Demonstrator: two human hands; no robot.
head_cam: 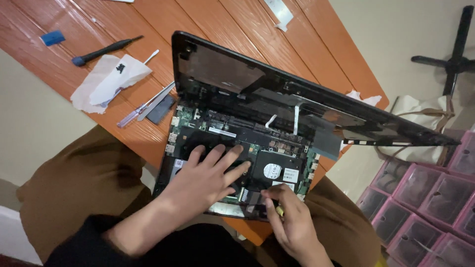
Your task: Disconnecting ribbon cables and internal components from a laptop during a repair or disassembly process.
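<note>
Head view: left hand (210,175) lies flat, fingers spread, on the opened laptop (237,163); right hand's (289,217) grip pinches a small yellow-tipped tool (280,211).

light: dim indoor, soft, source not in view
glare: faint sheen on orange table (237,20), far above the hands
shadow: dark under wrists, below left hand (208,178)
blur: right hand (292,217) soft w/ motion
edges: slight wide-angle stretch
</note>
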